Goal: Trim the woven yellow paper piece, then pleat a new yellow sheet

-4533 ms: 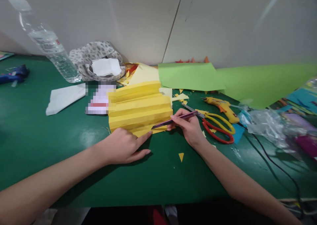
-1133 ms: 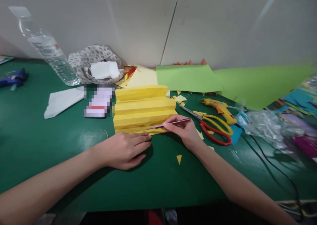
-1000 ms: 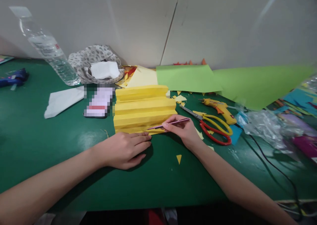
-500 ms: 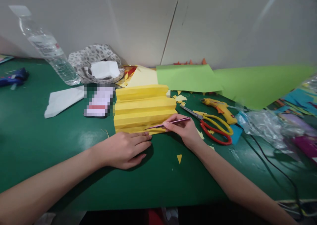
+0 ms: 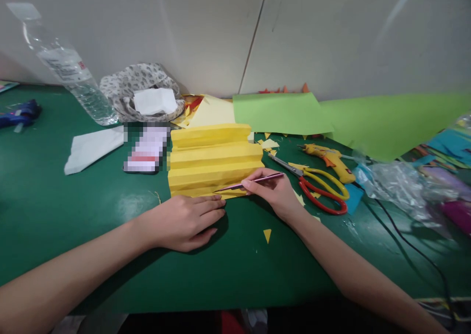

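Note:
A sheet of yellow paper (image 5: 213, 160) with several crosswise pleats lies on the green table in front of me. My left hand (image 5: 191, 222) rests flat at its near edge, fingers stretched out and the fingertips touching the paper. In my right hand (image 5: 274, 192), thumb and fingers pinch a slim purple pen (image 5: 263, 178). Its dark tip points left and meets the lowest pleat, just above my left fingertips. Whether a line has been drawn there is too small to tell.
Scissors (image 5: 324, 192) with red and yellow handles and a yellow glue gun (image 5: 331, 162) lie right. Behind are green paper (image 5: 279, 113) and a spotted fabric bag (image 5: 140, 76). Leftward are a phone (image 5: 149, 150), a folded tissue (image 5: 93, 147) and a water bottle (image 5: 69, 69).
The view has shifted very slightly. Both hands, the pen and the pleated paper stay in nearly the same place.

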`<state>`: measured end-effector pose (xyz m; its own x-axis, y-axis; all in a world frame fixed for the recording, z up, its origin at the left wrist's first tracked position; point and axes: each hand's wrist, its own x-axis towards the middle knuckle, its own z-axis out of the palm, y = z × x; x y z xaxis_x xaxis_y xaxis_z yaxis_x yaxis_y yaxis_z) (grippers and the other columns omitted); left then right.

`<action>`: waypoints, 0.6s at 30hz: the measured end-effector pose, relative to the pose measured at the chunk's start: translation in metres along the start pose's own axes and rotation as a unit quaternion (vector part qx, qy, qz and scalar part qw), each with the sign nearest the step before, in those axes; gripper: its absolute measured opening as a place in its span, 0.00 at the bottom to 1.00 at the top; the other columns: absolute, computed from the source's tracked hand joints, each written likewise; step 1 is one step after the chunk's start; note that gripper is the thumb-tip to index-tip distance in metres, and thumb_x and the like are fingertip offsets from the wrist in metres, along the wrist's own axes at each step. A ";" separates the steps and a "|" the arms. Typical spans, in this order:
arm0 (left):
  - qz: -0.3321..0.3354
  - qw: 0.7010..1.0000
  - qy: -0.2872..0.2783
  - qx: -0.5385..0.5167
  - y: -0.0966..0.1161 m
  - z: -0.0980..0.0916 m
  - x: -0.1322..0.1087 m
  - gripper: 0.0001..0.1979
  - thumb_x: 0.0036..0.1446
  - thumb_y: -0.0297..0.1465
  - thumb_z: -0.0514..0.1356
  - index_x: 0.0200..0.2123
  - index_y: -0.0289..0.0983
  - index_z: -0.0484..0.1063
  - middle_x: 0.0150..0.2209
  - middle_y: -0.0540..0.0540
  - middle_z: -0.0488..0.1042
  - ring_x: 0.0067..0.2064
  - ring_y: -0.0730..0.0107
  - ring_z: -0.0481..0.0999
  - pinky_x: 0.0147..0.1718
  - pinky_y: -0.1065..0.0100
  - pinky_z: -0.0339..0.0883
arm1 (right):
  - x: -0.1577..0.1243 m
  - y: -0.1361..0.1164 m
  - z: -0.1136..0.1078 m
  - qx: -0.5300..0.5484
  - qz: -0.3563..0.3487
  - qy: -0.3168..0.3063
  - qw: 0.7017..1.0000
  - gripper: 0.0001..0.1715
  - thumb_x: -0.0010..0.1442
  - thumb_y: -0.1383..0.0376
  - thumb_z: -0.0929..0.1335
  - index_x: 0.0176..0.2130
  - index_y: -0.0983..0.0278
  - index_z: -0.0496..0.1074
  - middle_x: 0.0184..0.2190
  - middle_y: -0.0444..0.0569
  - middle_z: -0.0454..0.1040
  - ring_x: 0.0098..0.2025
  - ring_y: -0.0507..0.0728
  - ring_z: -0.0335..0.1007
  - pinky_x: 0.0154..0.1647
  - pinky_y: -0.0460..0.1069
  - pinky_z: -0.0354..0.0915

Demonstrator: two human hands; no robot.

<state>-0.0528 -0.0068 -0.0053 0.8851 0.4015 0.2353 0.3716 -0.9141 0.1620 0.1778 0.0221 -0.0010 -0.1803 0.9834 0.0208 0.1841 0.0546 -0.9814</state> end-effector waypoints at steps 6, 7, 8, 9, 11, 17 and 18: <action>-0.001 1.000 -0.002 0.000 0.000 -0.001 0.000 0.17 0.60 0.31 0.49 0.50 0.31 0.65 0.52 0.39 0.69 0.52 0.62 0.70 0.47 0.63 0.69 | 0.001 0.004 -0.001 0.035 0.005 0.008 0.999 0.11 0.44 0.60 0.74 0.25 0.64 0.72 0.22 0.44 0.72 0.25 0.51 0.69 0.28 0.47 0.67; -0.001 1.000 -0.003 0.000 0.000 -0.001 0.000 0.17 0.60 0.31 0.49 0.50 0.32 0.65 0.52 0.39 0.69 0.52 0.62 0.70 0.46 0.63 0.70 | 0.001 0.005 -0.001 0.040 0.005 0.010 0.999 0.11 0.44 0.60 0.74 0.25 0.64 0.72 0.22 0.44 0.72 0.25 0.51 0.69 0.28 0.47 0.67; -0.001 1.000 -0.002 0.000 0.000 -0.001 0.000 0.17 0.60 0.31 0.49 0.50 0.32 0.65 0.52 0.39 0.69 0.52 0.62 0.70 0.46 0.63 0.70 | 0.002 0.005 -0.002 0.041 0.004 0.011 0.999 0.11 0.43 0.60 0.74 0.25 0.64 0.72 0.22 0.44 0.72 0.25 0.51 0.69 0.28 0.47 0.68; 0.000 1.000 0.000 0.000 0.000 0.000 0.000 0.17 0.60 0.31 0.49 0.50 0.32 0.65 0.52 0.39 0.69 0.52 0.62 0.70 0.46 0.63 0.70 | 0.002 0.006 -0.002 0.041 0.002 0.011 0.999 0.11 0.43 0.60 0.74 0.25 0.64 0.72 0.21 0.44 0.72 0.25 0.51 0.69 0.28 0.47 0.68; 0.002 1.000 0.004 0.000 0.000 0.000 0.000 0.17 0.60 0.31 0.49 0.50 0.31 0.65 0.52 0.38 0.69 0.52 0.62 0.70 0.46 0.63 0.70 | 0.003 0.007 -0.002 0.040 -0.003 0.010 0.999 0.11 0.43 0.60 0.74 0.25 0.64 0.72 0.22 0.44 0.72 0.25 0.52 0.69 0.28 0.48 0.68; 0.003 1.000 -0.002 -0.001 0.000 0.000 0.000 0.17 0.60 0.31 0.49 0.50 0.31 0.65 0.52 0.38 0.69 0.53 0.61 0.69 0.48 0.64 0.69 | 0.004 0.010 -0.004 0.059 -0.015 0.026 0.998 0.11 0.43 0.62 0.74 0.24 0.65 0.72 0.21 0.44 0.72 0.25 0.51 0.68 0.28 0.47 0.66; 0.004 1.000 -0.002 -0.001 0.000 0.000 0.000 0.17 0.60 0.31 0.49 0.50 0.31 0.65 0.52 0.38 0.69 0.53 0.61 0.69 0.48 0.64 0.68 | 0.004 0.011 -0.005 0.062 -0.017 0.027 0.998 0.10 0.43 0.62 0.74 0.24 0.65 0.72 0.21 0.44 0.72 0.25 0.51 0.68 0.28 0.47 0.66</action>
<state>-0.0529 -0.0063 -0.0049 0.8891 0.3939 0.2332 0.3637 -0.9172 0.1625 0.1836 0.0275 -0.0108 -0.1308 0.9895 0.0609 0.0576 0.0689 -0.9960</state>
